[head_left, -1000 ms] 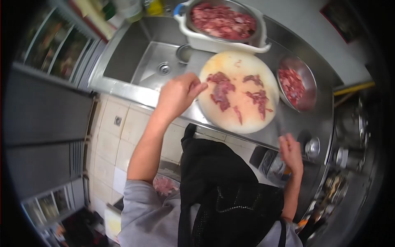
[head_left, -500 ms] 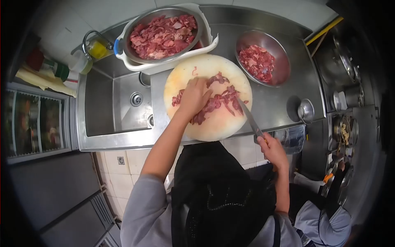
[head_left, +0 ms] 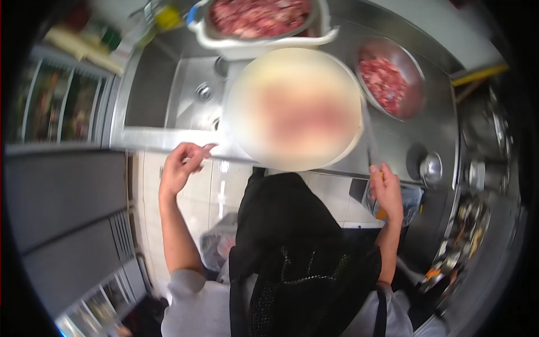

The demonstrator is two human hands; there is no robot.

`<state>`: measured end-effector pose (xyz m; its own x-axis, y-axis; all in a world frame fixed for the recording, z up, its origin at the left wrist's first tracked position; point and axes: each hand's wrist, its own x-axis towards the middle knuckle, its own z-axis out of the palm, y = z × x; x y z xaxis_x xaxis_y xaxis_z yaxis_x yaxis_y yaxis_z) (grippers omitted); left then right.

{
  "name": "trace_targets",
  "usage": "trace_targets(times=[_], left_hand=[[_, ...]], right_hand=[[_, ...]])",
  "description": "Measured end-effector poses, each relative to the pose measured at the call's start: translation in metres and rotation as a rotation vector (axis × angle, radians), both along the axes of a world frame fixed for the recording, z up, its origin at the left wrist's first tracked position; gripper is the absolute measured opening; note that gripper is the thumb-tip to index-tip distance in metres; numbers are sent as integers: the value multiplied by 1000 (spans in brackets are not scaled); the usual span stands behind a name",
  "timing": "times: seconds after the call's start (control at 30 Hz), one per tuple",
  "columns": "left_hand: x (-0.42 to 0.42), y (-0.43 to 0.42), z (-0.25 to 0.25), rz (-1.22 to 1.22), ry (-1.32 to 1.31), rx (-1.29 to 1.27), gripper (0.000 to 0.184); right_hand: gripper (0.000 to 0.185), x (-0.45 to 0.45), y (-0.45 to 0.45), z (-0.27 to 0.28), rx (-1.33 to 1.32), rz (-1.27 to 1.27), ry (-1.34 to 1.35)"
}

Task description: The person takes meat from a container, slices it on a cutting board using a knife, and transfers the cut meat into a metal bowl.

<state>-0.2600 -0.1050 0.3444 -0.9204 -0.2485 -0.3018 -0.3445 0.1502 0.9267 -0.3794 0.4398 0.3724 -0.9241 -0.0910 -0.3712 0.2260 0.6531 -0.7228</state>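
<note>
My left hand [head_left: 184, 164] is off the cutting board, over the floor in front of the sink's edge. Its fingers are pinched around a small reddish piece of meat [head_left: 210, 147]. The round cutting board [head_left: 247, 73] lies on the steel counter, and the cut meat [head_left: 306, 115] on it is a reddish blur. In my right hand [head_left: 387, 191] is a knife [head_left: 368, 132], gripped by its handle, with the blade pointing away from me along the board's right edge. A steel bowl [head_left: 414, 84] of cut meat stands beyond the blade, to the right.
A larger bowl of meat sits in a white tub [head_left: 247, 48] behind the board. To the left is a steel sink [head_left: 149, 98]. A small metal bowl [head_left: 431, 167] stands near the counter's right end. Below, a plastic-lined bin [head_left: 218, 241] is on the floor.
My left hand has left the meat on the board and swung left and toward me, past the counter edge, with a small piece. My right hand still holds the knife. The camera view has shifted.
</note>
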Motion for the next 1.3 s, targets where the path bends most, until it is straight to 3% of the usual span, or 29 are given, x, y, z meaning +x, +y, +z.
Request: trace_targets(times=[0.1,0.2,0.27,0.33,0.37,0.4,0.43,0.47,0.53,0.57,0.7,0.77,0.87,0.97,1.03,1.1,1.2,1.3], left_hand=[[193,-19,-71,344,-237,-84,18],[348,37,-125,652,-519,-230,31],[437,78,-181,907,-504,-75,31],[505,107,-231,888,-789,-120,44],[516,129,-237,875,-777,-106,44],[519,150,-237,872,-906,-286,50],[512,157,-241,861,-1024,-475,56],[498,149,-249,843,-1003,-470,56],[460,129,-251,662,-667,-786,57],[427,116,-251,652,-534,-778,52],[148,99,-133,597,42,-603,29],[44,121,-86,414,310,-644,21],[-62,169,-44,124,514,-670,34],[-119,195,-56,-27,518,-733,38],[-132,192,-71,-114,535,-773,38],[-133,182,-81,-216,528,-632,37],[-134,179,-71,-172,718,-678,30],[-145,181,-68,-250,738,-655,25]], right_hand=[[40,-27,-6,-6,-45,114,50],[39,-49,-20,2,-3,246,97],[40,-62,-27,3,48,301,138],[40,-73,-31,3,78,370,192],[40,-78,-32,5,93,361,206],[40,-80,-35,7,98,347,205],[41,-81,-35,10,100,327,206],[41,-81,-34,12,111,307,222],[40,-79,-31,15,75,261,198],[40,-75,-31,19,76,247,205],[40,-50,-29,23,86,208,208],[40,-32,-27,21,91,162,159],[39,-3,-18,9,58,115,107],[37,18,-29,3,98,101,26],[36,26,-39,-8,170,171,144],[34,32,-68,-2,309,288,200],[31,30,-100,-4,407,385,147],[29,36,-119,-9,497,401,112]])
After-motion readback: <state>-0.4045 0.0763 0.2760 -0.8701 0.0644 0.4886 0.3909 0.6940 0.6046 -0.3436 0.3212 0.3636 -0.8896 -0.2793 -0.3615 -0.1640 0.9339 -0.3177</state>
